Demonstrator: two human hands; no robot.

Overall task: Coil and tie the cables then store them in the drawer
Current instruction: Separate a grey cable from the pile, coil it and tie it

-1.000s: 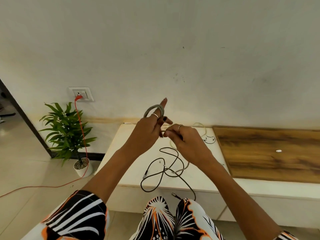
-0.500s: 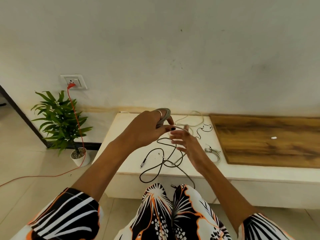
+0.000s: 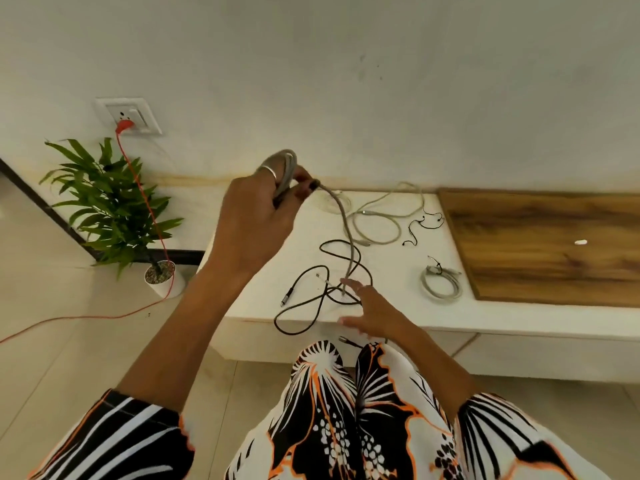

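Observation:
My left hand (image 3: 254, 216) grips a coil of grey cable (image 3: 286, 169) held up above the white ledge (image 3: 398, 315). The cable's free tail (image 3: 347, 237) hangs down from the coil to the ledge. My right hand (image 3: 372, 308) is low at the ledge's front edge, fingers spread, next to the tail's end. A loose black cable (image 3: 313, 299) sprawls under it. A tied grey coil (image 3: 441, 282) lies to the right. A loose pale cable (image 3: 377, 223) and thin black earphones (image 3: 424, 225) lie further back.
A wooden panel (image 3: 547, 247) covers the ledge's right part. A potted plant (image 3: 114, 209) stands on the floor at left. An orange cord (image 3: 152, 216) runs from the wall socket (image 3: 130, 116) across the floor. My patterned lap fills the bottom.
My right hand let go of the cable near the coil and dropped down to the ledge, fingers spread. The left hand kept the coil, and the tail now hangs free.

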